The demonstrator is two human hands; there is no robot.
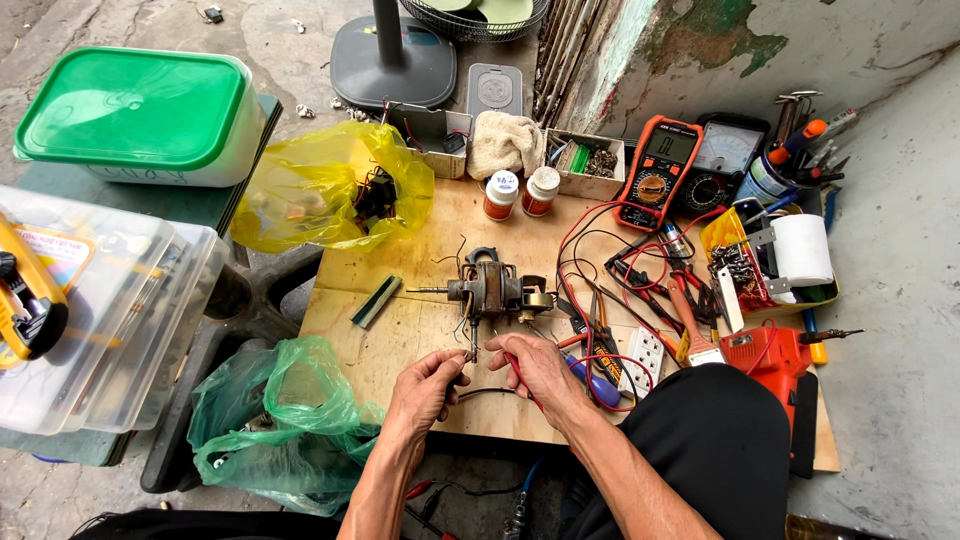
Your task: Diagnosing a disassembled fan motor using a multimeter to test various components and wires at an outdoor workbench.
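Head view looks down on the left hand [428, 385], fingers pinched shut on a thin dark wire [480, 392] that curves toward the right hand [540, 368]. The right hand is closed around a red-handled tool [520, 380], of which only the red grip shows between the fingers; its tip is hidden.

Just beyond both hands, near the fingertips but not clearly touching them, lies a small grey metal electric motor with a shaft sticking out to its left [492, 288], loose wire leads trailing from it toward the hands. It rests on a bare plywood surface [400, 350].

Left of the motor lies a small green-and-grey flat bar [376, 300]. Right of the hands sit red-handled pliers [650, 295], a tangle of red and black leads [590, 240] and a white socket strip [645, 358]. Farther back stand two small white-capped orange jars [521, 192], an orange digital multimeter [658, 170] and a crumpled yellow plastic bag [320, 185]. A green plastic bag [280, 425] lies beside the surface, below the left hand.
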